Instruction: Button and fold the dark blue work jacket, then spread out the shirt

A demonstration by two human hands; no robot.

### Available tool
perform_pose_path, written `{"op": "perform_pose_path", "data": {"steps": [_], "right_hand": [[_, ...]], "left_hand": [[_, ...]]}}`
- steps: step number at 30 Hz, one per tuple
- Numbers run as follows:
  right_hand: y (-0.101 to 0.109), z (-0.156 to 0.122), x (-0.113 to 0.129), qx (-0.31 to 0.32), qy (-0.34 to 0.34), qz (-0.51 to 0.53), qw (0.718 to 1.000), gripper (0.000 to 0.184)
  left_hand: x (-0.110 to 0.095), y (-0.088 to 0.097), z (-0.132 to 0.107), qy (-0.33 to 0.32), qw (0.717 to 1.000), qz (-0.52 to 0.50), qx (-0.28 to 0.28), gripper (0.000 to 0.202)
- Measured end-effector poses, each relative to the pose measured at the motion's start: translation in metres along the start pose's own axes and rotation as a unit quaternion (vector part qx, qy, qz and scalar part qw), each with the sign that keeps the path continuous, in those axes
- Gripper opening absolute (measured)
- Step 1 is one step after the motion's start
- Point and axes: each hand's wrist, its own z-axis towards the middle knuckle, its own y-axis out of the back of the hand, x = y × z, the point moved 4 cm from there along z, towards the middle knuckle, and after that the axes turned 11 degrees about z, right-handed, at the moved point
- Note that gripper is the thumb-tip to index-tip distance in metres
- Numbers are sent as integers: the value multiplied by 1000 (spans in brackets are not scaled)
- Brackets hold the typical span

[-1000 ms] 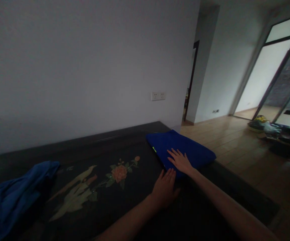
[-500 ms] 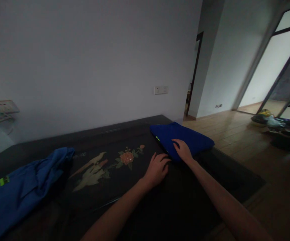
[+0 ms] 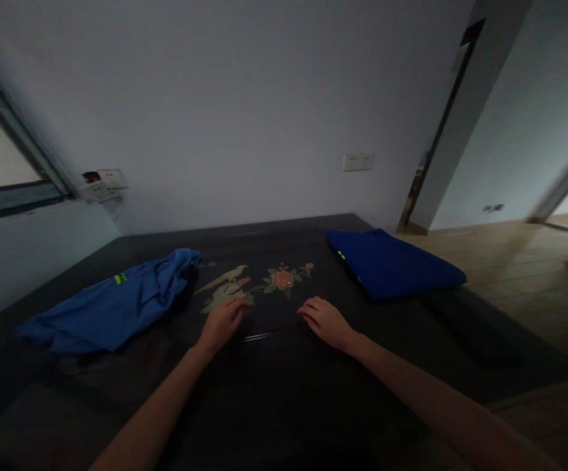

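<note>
My left hand [image 3: 222,325] is over the dark table [image 3: 274,386], near a painted bird, with its fingers loosely bent and nothing held. To its left lies a crumpled blue garment [image 3: 131,297] with a small yellow-green strip. My right hand [image 3: 327,322] is empty too, its fingers slightly curled just below the painted flower [image 3: 283,280]. A flat, folded darker-blue garment [image 3: 394,265] rests at the table's right side, apart from my right hand. It also shows a small yellow-green mark at its left edge.
Behind the table stands a pale wall with a double socket [image 3: 357,162]. More sockets [image 3: 102,185] are in the left corner beside a window [image 3: 4,144]. A doorway [image 3: 441,131] and a wooden floor [image 3: 500,252] lie to the right.
Both hands have moved left, and my right hand has come off the folded blue garment. The view has turned left, bringing the whole crumpled garment and the window into sight.
</note>
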Motion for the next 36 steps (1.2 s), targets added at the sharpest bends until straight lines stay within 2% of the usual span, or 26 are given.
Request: {"op": "perform_pose_path", "data": {"steps": [3, 5, 7, 9, 11, 14, 16, 18, 20, 24, 26, 31, 36], "right_hand": [[0, 0, -1, 6, 18, -1, 1000, 25], [0, 0, -3, 3, 20, 11, 1000, 26], [-1, -1, -5, 4, 19, 20, 1000, 27], [-4, -1, -8, 8, 17, 25, 1000, 28], [-7, -2, -13, 11, 15, 30, 999, 28], [-11, -3, -20, 12, 14, 35, 999, 27], [-13, -3, -23, 14, 18, 38, 999, 26], [-14, -3, -24, 15, 19, 42, 999, 25], [-13, -2, -22, 15, 19, 46, 999, 25], [-9, 0, -18, 18, 11, 55, 998, 26], [-7, 1, -17, 18, 5, 66, 998, 26], [-1, 3, -18, 29, -24, 104, 994, 25], [5, 5, -19, 37, -43, 130, 990, 24]], "left_hand": [[25, 21, 3, 48, 997, 46, -40, 27], [55, 42, 4, 91, 988, 96, -85, 28], [93, 64, -3, 165, 965, 159, -125, 29], [129, 81, -18, 259, 929, 219, -149, 33], [156, 88, -35, 327, 898, 256, -143, 45], [177, 79, -53, 385, 882, 258, -89, 77], [186, 69, -60, 417, 875, 241, -61, 92], [192, 63, -63, 437, 868, 228, -53, 95], [197, 59, -63, 443, 867, 225, -46, 86], [201, 57, -62, 434, 871, 227, -26, 51], [201, 59, -63, 433, 872, 225, -28, 43], [190, 65, -60, 416, 883, 214, -24, 40], [164, 64, -41, 369, 909, 190, -28, 39]]}}
